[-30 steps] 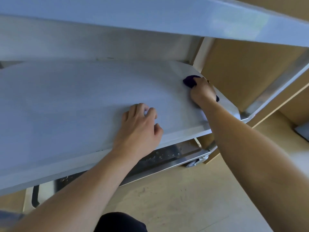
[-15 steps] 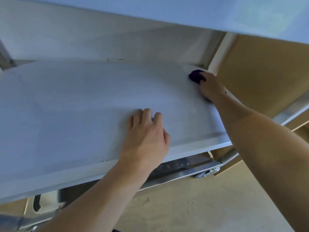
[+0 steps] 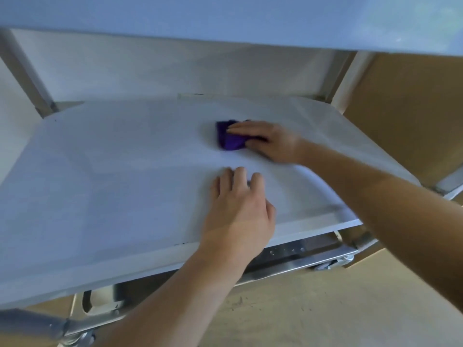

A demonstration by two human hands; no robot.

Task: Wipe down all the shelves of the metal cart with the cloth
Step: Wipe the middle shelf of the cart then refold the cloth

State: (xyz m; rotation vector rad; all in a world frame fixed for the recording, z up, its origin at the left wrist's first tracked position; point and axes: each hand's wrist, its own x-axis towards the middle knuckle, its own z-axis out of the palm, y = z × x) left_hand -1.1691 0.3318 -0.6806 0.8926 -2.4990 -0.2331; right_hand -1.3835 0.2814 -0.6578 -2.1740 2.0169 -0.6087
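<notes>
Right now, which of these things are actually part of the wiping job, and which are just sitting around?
Part of the job:
crumpled purple cloth, pressed under the right hand
flat grey metal middle shelf, with the left hand resting on it
grey metal upper shelf

Just around:
brown board panel at the right
small metal caster wheel
tan floor

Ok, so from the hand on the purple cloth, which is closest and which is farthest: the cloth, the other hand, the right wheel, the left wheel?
1. Purple cloth: under the right hand, touching it.
2. Left hand: just in front, on the same shelf.
3. Right wheel: below the shelf, right side.
4. Left wheel: bottom left corner, farthest.
</notes>
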